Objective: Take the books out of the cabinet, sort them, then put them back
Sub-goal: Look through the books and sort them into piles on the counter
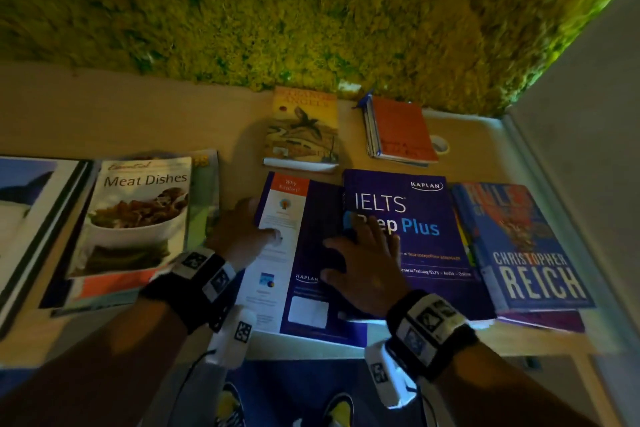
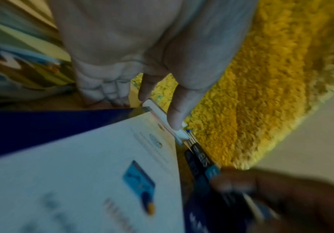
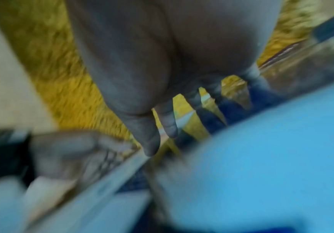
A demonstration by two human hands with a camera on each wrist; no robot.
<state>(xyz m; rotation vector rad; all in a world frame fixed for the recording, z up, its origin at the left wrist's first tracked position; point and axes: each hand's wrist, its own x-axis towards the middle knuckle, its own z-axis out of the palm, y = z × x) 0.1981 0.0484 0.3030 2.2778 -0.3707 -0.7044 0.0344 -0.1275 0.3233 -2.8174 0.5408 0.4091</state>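
Two purple Kaplan books lie side by side on the wooden table (image 1: 121, 121). The left Kaplan book (image 1: 304, 288) lies back cover up. My left hand (image 1: 254, 224) grips its left edge, thumb on the white cover (image 2: 72, 173) and fingers (image 2: 102, 91) curled at the edge. The IELTS Prep Plus book (image 1: 426, 218) lies front cover up, partly over the first. My right hand (image 1: 367, 250) rests flat on it with fingers spread. The right wrist view is blurred and shows straight fingers (image 3: 170, 124) above a blue surface.
A Meat Dishes cookbook (image 1: 138, 215) tops a stack at the left. A bird-cover paperback (image 1: 301, 128) and an orange-topped pile (image 1: 401, 132) lie behind. A Christopher Reich novel (image 1: 526, 253) sits right, near a white wall (image 1: 588, 149). A moss wall (image 1: 311, 10) backs the table.
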